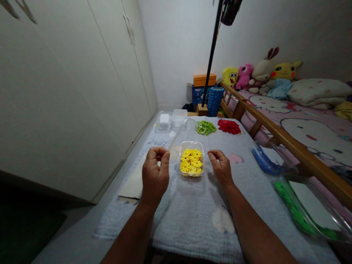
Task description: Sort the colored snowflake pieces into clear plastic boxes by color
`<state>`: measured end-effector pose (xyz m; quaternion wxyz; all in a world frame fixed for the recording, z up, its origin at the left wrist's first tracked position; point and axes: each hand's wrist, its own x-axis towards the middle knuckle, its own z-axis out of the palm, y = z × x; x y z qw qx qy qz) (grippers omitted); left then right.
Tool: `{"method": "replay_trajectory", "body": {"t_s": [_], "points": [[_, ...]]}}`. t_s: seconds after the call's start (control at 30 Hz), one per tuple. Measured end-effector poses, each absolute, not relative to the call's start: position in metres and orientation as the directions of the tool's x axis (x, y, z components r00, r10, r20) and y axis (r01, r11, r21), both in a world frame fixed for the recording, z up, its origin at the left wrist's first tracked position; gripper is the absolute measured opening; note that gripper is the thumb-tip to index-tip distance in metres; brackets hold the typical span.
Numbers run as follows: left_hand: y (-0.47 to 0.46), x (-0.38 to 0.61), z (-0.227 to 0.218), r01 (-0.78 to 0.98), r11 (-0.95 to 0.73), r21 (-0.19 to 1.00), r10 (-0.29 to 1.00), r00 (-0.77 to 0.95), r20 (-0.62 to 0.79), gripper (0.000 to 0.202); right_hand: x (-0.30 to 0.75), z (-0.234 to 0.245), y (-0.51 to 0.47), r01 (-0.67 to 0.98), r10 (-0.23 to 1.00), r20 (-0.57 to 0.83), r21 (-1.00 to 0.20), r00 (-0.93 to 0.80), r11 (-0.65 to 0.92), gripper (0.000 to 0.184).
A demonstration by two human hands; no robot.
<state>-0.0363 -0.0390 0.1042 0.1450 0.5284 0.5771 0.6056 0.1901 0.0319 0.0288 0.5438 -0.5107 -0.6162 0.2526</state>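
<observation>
On the cloth-covered counter (pixel 189 214), a clear tub (pixel 191 143) holds yellow flower pieces (pixel 191 161). The left hand (pixel 156 167) pinches what seems a pale strand (pixel 177 132); the right hand (pixel 220 167) is closed too (on anything? I can't tell). Light, steady fingers should serve best.

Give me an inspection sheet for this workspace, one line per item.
Surface: patterned cloth, somewhat wrinkled.
Job's things: clear tub of yellow flowers between the hands; thin clear strand arching beyond.
Clutter: green pile, red pile, clear boxes at the far end; blue-filled box and green-filled box right; paper left.
Hands: left hand apparently pinching the strand; right hand curled, grip unclear.
Cables: possibly a cord along the pole.
Surroundings: wardrobe left, bed right.
</observation>
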Motion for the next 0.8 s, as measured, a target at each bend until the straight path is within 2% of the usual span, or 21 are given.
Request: {"method": "replay_trajectory", "body": {"t_s": [0.1,0.2,0.37,0.53,0.63,0.8], "points": [[-0.034,-0.031,0.104,0.12,-0.275,0.954,0.855,-0.423,0.3,0.019,0.187,0.035,0.025,0.307,0.894,0.447,-0.854,0.022,0.419,0.028],[-0.026,-0.024,0.099,-0.131,-0.161,0.978,0.914,-0.394,0.098,0.025,0.182,0.038,0.019,0.191,0.909,0.413,-0.889,-0.055,0.416,0.029],[-0.016,-0.017,0.084,-0.321,-0.005,0.947,0.932,-0.345,-0.112,0.037,0.173,0.038,0.018,0.049,0.954,0.291,-0.954,-0.072,0.295,0.022],[-0.009,-0.02,0.07,-0.264,0.066,0.962,0.94,-0.306,-0.149,0.04,0.174,0.039,0.024,0.029,0.987,0.157,-0.987,-0.029,0.158,0.03],[-0.005,-0.024,0.065,-0.181,0.056,0.982,0.958,-0.267,-0.104,0.043,0.178,0.04,0.028,0.049,0.994,0.11,-0.993,-0.022,0.111,0.035],[0.001,-0.028,0.055,0.027,-0.003,1.0,0.971,-0.237,0.009,0.039,0.189,0.042,0.032,0.091,0.989,0.017,-0.995,-0.149,0.031,0.051]]}}
